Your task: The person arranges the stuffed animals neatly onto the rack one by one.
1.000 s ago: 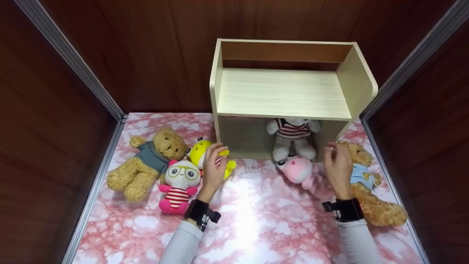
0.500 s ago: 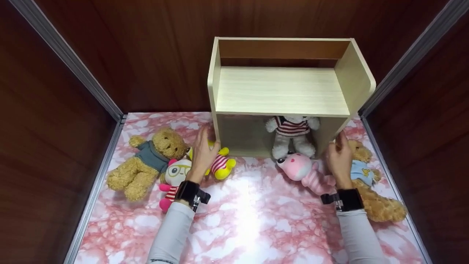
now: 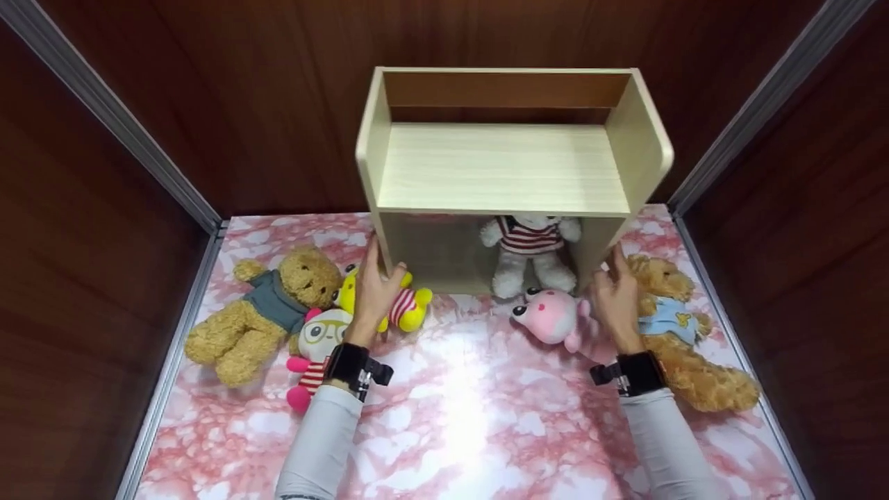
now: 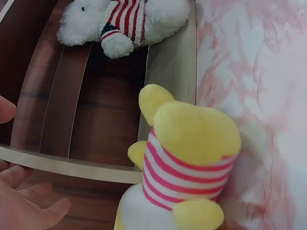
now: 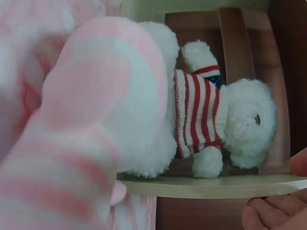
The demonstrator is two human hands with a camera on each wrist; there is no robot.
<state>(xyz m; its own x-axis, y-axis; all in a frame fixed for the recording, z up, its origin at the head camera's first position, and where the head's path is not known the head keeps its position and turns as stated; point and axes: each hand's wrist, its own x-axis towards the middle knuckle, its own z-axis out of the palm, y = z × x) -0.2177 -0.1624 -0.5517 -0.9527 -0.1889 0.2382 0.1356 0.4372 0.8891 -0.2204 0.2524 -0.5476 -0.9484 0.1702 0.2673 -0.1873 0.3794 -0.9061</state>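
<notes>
A pale wooden shelf [image 3: 503, 167] stands against the back wall, a white teddy bear [image 3: 531, 243] in a striped sweater in its lower compartment. My left hand [image 3: 375, 295] grips its left side panel, thumb inside and fingers outside, as the left wrist view shows. On the right panel, my right hand [image 3: 617, 305] holds the front edge the same way; its fingers look curled in the right wrist view. A yellow plush toy [image 3: 411, 309] with pink stripes lies partly hidden behind my left hand. Beside my right hand lies a pink plush toy [image 3: 549, 316].
Left on the pink marbled surface [image 3: 444, 430] lie a brown teddy bear [image 3: 236, 333] in a grey-green shirt and a panda plush [image 3: 305, 382] partly covered by my arm. At the right is a brown plush [image 3: 701, 378] in a blue shirt. Dark wood walls enclose the sides.
Both hands have reached forward to the shelf's side panels and taken hold. The shelf has since shifted left with the white teddy bear inside. The view has also swung slightly.
</notes>
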